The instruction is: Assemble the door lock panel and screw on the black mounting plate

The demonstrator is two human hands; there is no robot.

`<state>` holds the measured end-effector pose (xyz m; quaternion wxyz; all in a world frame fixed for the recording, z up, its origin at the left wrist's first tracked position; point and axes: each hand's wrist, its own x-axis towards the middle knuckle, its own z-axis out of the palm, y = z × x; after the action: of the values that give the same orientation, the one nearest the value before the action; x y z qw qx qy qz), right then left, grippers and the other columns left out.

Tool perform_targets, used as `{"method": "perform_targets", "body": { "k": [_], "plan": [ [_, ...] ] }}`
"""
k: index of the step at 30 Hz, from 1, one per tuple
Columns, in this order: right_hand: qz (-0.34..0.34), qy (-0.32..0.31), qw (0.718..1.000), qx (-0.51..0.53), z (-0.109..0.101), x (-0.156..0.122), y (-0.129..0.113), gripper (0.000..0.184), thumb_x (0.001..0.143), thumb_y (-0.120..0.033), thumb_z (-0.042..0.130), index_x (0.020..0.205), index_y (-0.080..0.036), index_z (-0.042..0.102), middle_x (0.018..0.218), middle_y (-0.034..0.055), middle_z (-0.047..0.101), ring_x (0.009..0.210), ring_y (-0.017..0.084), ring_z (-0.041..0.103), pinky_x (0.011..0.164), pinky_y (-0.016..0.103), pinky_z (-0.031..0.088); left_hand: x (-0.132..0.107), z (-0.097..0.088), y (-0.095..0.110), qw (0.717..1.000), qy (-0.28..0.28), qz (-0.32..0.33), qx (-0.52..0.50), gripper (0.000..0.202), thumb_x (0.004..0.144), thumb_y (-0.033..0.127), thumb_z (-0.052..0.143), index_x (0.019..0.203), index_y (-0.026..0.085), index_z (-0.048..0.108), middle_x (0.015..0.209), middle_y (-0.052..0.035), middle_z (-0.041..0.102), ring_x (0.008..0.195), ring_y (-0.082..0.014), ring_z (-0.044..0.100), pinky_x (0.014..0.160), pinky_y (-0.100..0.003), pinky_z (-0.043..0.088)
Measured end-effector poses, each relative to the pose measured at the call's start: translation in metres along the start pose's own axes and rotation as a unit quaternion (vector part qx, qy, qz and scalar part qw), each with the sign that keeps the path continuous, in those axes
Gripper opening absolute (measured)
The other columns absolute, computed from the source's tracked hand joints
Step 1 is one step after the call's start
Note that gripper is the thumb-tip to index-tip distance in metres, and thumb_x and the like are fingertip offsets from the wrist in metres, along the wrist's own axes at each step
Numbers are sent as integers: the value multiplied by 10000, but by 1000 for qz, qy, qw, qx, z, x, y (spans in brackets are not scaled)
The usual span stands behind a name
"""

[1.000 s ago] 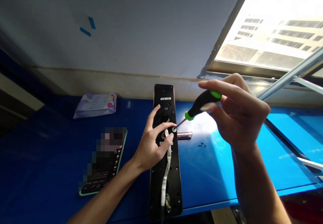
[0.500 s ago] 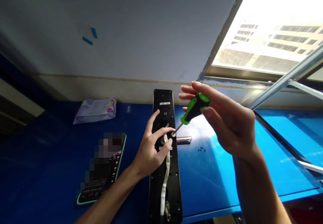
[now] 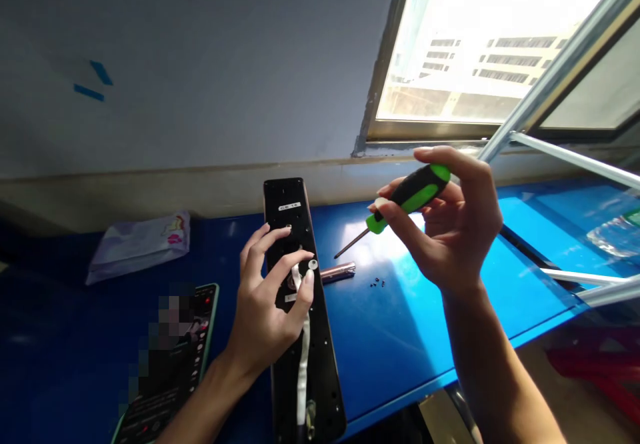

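Note:
A long black lock panel (image 3: 300, 337) lies on the blue table (image 3: 400, 337), with a white ribbon cable (image 3: 303, 364) running down its middle. My left hand (image 3: 265, 304) rests on the panel, thumb and forefinger pinched on a small round white part (image 3: 313, 265) near the cable's top. My right hand (image 3: 445, 231) is raised to the right of the panel and grips a black-and-green screwdriver (image 3: 407, 197). Its metal tip (image 3: 337, 255) points down-left and hangs just clear of the panel's right edge.
A small metal cylinder (image 3: 337, 272) and several tiny black screws (image 3: 377, 283) lie right of the panel. A phone (image 3: 160, 371) lies at the left front, a pale packet (image 3: 140, 244) behind it by the wall. An open window frame (image 3: 565, 157) stands at the right.
The screwdriver tip has lifted off the white part and drawn back to the right. The view has swung right, so everything sits further left in the picture.

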<state>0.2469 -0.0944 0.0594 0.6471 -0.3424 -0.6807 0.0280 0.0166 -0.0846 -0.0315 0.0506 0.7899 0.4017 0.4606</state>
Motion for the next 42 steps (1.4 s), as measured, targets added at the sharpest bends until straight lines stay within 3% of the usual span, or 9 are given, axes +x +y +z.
{"method": "perform_targets", "body": {
  "k": [2,4,6,9,14,18,27,32,42],
  "plan": [
    [24,-18,998,-62,-15,-5,4,475,843,-192,827,1267,-297,641,941,-18,769,821,198,792,731,353,701,6,0,6,996,-50,70,-16,204,966,215,607,1110,190,749,1304,-129,682,1434,-361,499,1179,-595,471],
    [58,-98,986,-119,-28,-12,11,433,854,-211,804,1257,-272,656,958,-16,778,805,180,794,716,318,692,11,2,12,984,-126,119,-29,226,980,222,596,1137,199,757,1238,-108,750,1343,-333,591,1091,-538,550],
    [77,-160,975,-137,-35,-22,20,400,862,-214,784,1244,-250,672,966,-13,789,811,169,800,715,285,686,12,6,16,973,-174,152,-21,226,981,239,590,1104,203,776,1193,-97,790,1244,-339,661,1033,-565,570],
    [102,-171,972,-120,-37,-36,31,394,849,-215,788,1228,-230,682,933,-10,794,789,165,798,725,278,685,10,12,17,966,-189,175,-3,207,974,236,587,1000,196,789,1084,-80,822,1126,-344,714,1030,-631,539],
    [104,-162,975,-112,-30,-46,39,375,840,-216,800,1200,-217,695,927,-2,797,767,163,796,707,272,683,7,14,16,970,-179,164,-22,193,988,211,587,978,186,779,1013,-67,825,1067,-306,731,1044,-584,535],
    [89,-129,983,-99,-26,-38,35,432,818,-186,830,1224,-236,691,933,-5,805,792,174,803,718,289,692,4,10,15,979,-151,124,-51,183,973,203,623,1062,189,783,1086,-82,817,1219,-331,661,1026,-540,568],
    [22,15,999,34,0,-4,-8,504,777,-143,872,1210,-333,697,876,-18,760,719,226,788,615,405,710,-4,6,7,991,-92,55,-81,264,912,245,789,1174,210,793,1071,-71,815,1256,-342,603,1057,-557,571],
    [14,16,999,30,6,0,-14,501,778,-156,878,1208,-351,707,890,-12,748,717,233,771,617,438,708,-8,7,6,992,-52,67,-96,95,976,185,712,966,195,806,943,-58,821,1178,-312,650,1003,-528,595],
    [7,9,999,31,8,-3,-11,597,722,-115,918,1234,-354,724,971,2,741,771,244,769,652,444,701,-7,6,9,992,-28,58,-109,107,966,162,717,983,193,818,921,-45,823,1147,-295,650,997,-491,601]
  ]
}}
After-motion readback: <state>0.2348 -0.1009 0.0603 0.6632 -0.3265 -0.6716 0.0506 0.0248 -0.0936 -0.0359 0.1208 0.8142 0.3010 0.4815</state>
